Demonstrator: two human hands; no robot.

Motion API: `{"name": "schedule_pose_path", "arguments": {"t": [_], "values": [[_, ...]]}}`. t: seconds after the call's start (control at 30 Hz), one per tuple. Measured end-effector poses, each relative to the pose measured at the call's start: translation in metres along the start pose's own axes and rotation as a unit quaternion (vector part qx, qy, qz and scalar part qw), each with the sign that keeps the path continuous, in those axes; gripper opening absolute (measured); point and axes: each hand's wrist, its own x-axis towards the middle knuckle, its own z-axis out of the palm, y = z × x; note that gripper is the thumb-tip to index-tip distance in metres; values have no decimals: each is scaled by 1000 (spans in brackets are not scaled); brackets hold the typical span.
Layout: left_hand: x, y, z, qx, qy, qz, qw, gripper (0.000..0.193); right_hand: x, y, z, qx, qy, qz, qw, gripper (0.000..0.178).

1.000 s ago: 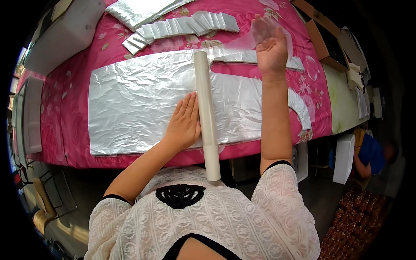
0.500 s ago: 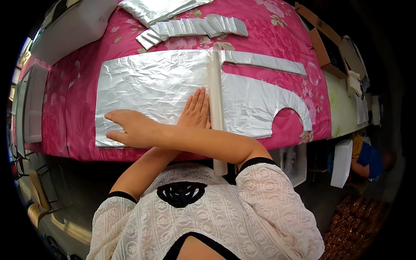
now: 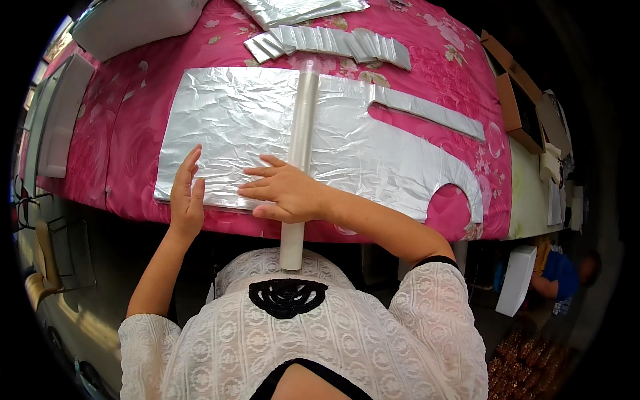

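Observation:
A silvery, crinkled plastic sheet in the shape of an apron (image 3: 227,113) lies flat, its straps and curved cut-outs to the right. Across it, pointing towards me, rests a long translucent roll (image 3: 303,127); its near end sticks out past the table edge. My right hand (image 3: 280,193) is open, fingers spread leftward, over the near part of the roll and the sheet. Whether its palm presses on the roll I cannot tell. At the sheet's near left corner, my left hand (image 3: 187,193) is open and empty, fingers upward and thumb apart.
Folded silvery packets (image 3: 333,43) lie in an overlapping row beyond the sheet, with more silvery sheeting (image 3: 300,8) behind. A white bin (image 3: 137,27) stands far left. Pink flowered cloth (image 3: 133,153) covers the table. Cardboard boxes (image 3: 520,110) stand at the right; another person (image 3: 563,273) is low beyond.
My arms have uncrossed: the left hand has moved left off the sheet's middle, the right hand back rightward to the roll. The roll has shifted left along the sheet.

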Motion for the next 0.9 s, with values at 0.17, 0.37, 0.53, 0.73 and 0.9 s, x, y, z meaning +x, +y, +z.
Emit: {"name": "schedule_pose_path", "arguments": {"t": [0.17,0.37,0.53,0.73,0.9], "values": [[-36,-16,-63,-143,140,-159,967,43,108,-74,8,266,-30,-153,951,40],[-93,-16,-79,-30,97,-186,977,39,140,24,24,-182,91,-36,978,50],[-90,-25,-56,165,73,-282,942,64,193,25,73,-164,110,-15,980,53],[-77,-7,-52,-233,46,-306,922,64,199,-3,85,124,414,231,872,82],[-48,46,-38,-510,-91,-317,794,87,157,-18,12,740,255,155,602,64]]}}
